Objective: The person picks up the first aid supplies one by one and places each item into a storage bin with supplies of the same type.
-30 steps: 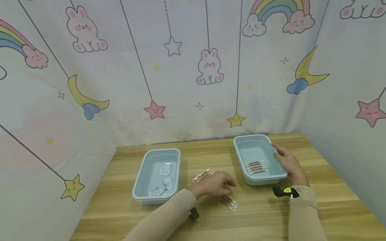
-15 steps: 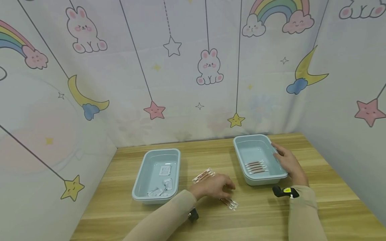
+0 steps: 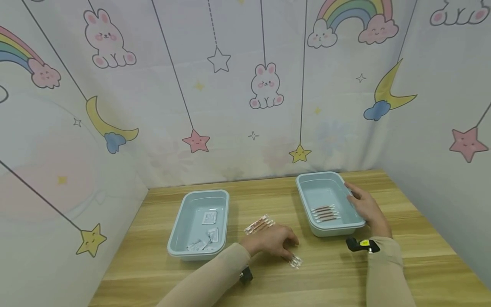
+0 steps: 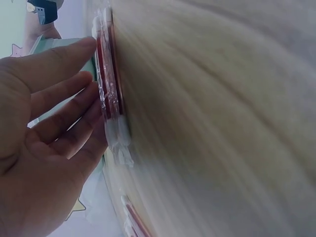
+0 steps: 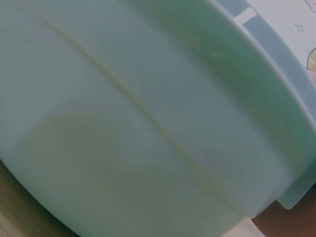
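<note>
My left hand (image 3: 273,241) is low over a clear-wrapped packet of cotton swabs (image 3: 296,261) with reddish-brown sticks and white tips, covering part of it. In the left wrist view, the thumb and loosely bent fingers are right at the side of this swab packet (image 4: 112,94), which lies flat on the table. A second swab packet (image 3: 259,224) lies just beyond the left wrist. My right hand (image 3: 369,212) holds the right side of a light-blue plastic bin (image 3: 324,187) by its rim. Several swabs (image 3: 326,213) lie in a row inside that bin.
A matching light-blue bin (image 3: 179,232) stands on the left, with several small white sachets (image 3: 209,217) inside. Both bins rest on a wood-grain table (image 3: 330,273). A printed curtain (image 3: 230,111) encloses the back and sides.
My left hand has lowered slightly toward the front swab packet, now covering more of it. The right hand stays on its bin, and the bins keep their places.
</note>
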`<action>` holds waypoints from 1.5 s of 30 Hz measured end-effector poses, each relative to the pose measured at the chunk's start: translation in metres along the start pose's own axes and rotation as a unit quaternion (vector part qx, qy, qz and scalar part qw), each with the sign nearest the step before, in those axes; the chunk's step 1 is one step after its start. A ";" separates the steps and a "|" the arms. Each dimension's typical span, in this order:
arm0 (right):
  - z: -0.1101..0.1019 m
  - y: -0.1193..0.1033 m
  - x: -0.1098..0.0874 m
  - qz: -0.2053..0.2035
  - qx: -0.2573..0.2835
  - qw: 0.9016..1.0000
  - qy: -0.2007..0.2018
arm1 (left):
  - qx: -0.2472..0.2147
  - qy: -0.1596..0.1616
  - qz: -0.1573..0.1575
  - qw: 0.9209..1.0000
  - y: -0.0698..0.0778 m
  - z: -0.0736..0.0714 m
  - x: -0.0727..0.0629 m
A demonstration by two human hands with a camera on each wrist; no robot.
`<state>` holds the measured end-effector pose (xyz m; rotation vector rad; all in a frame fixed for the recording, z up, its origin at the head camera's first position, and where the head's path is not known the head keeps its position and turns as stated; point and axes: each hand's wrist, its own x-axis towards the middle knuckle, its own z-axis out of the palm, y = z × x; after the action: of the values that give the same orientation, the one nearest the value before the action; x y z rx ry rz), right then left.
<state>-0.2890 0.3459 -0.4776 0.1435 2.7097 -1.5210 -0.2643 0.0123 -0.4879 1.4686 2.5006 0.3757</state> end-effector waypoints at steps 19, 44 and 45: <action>0.001 0.001 0.000 -0.006 0.007 1.000 0.002 | 0.023 -0.028 0.024 0.999 0.000 0.008 0.002; -0.001 0.000 0.000 -0.001 0.004 1.000 0.003 | -0.025 0.001 0.035 0.999 0.001 -0.006 0.008; -0.001 0.000 0.000 -0.001 0.004 1.000 0.002 | -0.027 0.002 0.037 0.999 0.001 -0.007 0.009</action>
<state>-0.2889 0.3464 -0.4773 0.1438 2.7085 -1.5337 -0.2699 0.0197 -0.4817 1.5432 2.4252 0.4568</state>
